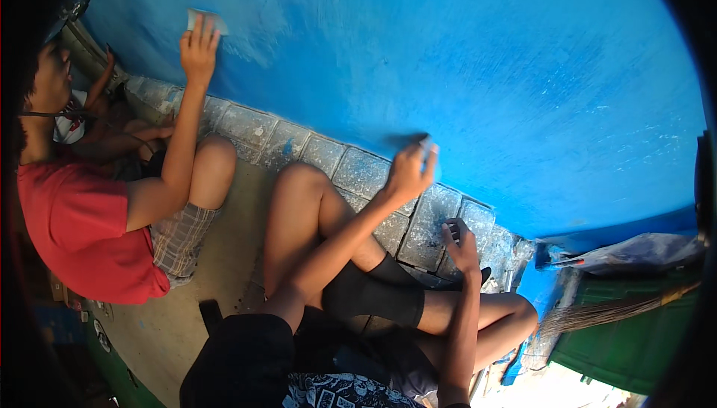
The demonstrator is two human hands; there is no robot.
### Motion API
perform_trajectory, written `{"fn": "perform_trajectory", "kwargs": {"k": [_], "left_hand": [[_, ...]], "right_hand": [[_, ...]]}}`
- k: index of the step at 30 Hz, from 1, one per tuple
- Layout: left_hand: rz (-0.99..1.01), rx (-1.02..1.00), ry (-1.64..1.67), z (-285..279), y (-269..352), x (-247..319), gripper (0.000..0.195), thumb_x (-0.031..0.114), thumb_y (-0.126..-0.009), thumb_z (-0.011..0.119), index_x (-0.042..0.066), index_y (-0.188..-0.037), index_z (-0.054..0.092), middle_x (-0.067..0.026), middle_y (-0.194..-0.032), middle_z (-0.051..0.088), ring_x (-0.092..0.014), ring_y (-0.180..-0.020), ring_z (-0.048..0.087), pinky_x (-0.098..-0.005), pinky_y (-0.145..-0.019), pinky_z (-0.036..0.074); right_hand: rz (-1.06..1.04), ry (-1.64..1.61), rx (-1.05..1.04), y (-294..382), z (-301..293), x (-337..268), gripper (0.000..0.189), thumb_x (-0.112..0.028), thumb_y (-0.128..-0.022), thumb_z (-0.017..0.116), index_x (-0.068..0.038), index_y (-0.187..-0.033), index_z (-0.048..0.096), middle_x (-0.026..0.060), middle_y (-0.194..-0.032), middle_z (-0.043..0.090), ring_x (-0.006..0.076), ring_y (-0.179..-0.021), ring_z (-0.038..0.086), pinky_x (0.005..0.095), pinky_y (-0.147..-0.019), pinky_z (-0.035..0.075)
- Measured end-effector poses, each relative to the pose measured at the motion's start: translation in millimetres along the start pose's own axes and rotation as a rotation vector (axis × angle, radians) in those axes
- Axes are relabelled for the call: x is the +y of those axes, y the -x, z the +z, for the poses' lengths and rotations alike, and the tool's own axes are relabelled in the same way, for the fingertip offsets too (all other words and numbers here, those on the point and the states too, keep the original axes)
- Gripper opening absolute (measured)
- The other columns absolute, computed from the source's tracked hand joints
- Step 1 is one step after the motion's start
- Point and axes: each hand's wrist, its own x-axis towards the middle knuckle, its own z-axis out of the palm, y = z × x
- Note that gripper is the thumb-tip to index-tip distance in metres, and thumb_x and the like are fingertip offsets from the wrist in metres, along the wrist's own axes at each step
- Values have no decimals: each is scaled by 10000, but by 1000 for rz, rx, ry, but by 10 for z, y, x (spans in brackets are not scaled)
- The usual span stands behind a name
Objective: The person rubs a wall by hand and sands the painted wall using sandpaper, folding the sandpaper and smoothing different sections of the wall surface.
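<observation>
My left hand (411, 171) is raised against the lower part of a blue painted wall (448, 72). Its fingers are closed on a small thin piece (425, 139), perhaps sandpaper, blurred and mostly covered by the fingers. Lower down, my right hand (462, 244) hovers over the grey paving blocks (431, 223) beside my shin, its fingers loosely bent and apart, with nothing seen in it. Pale, scuffed patches mark the wall at the upper left and right.
At the left a co-worker in a red shirt (84, 228) presses a pale sheet (196, 18) to the wall. Another person sits behind. My bent legs lie before me. At the right are a stick broom (610, 313), a plastic bag (644, 251) and a green panel (616, 346).
</observation>
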Motion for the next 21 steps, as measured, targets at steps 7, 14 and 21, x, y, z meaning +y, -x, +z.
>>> {"fn": "perform_trajectory", "kwargs": {"k": [7, 14, 21], "left_hand": [[-183, 13, 122, 10, -12, -94, 228, 186, -980, 493, -16, -972, 599, -194, -731, 641, -380, -655, 643, -421, -585, 513], [-216, -44, 178, 73, -45, 185, 266, 182, -985, 473, -37, -966, 622, -192, -694, 638, -336, -585, 634, -401, -557, 512], [-246, -9, 126, 28, 38, -85, 286, 197, -992, 484, -45, -1008, 635, -164, -718, 663, -269, -611, 670, -360, -547, 535]], "right_hand": [[-26, 14, 36, 113, 17, 281, 211, -176, -925, 614, -3, -1044, 590, 143, -767, 681, 229, -688, 676, 335, -627, 504], [36, 8, 24, 21, -19, 144, 217, -190, -928, 614, -10, -1046, 590, 143, -772, 685, 228, -687, 676, 346, -628, 510], [-18, 5, 62, 132, -28, 242, 211, -182, -923, 618, -7, -1039, 595, 145, -769, 683, 239, -674, 677, 344, -608, 511]]}}
